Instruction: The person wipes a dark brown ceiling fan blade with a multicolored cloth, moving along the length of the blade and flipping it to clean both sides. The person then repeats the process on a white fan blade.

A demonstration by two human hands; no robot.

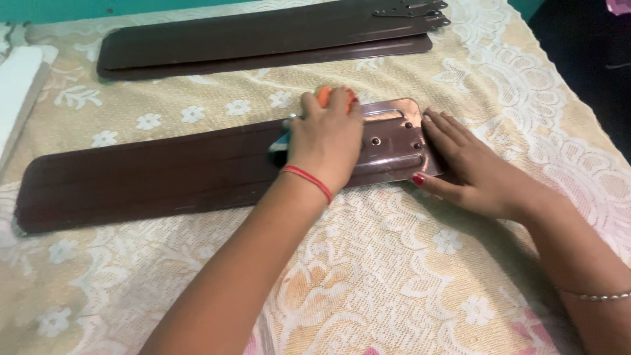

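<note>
At the centre of the frame the left hand (327, 141) curls palm-down over an orange and blue-green sponge (323, 97), fingers closed around it, pressing it onto the metal bracket end (393, 143) of a brown fan blade (151, 177). A red thread band (307, 179) circles that wrist. Just right of it, the right hand (474, 172) lies flat with fingers together and stretched out, fingertips resting against the bracket's right edge, the thumb with its red-painted nail along the lower corner; it grips nothing. A thin silver bangle (601, 296) shows on the right forearm at the lower right. The blade runs from the centre to the left edge of the frame, lying on a beige lace-patterned bedspread (394, 276). Across the upper part of the frame lie more brown fan blades (263, 39), stacked, well apart from the hands. A white object (16, 85) sits at the upper left edge.
</note>
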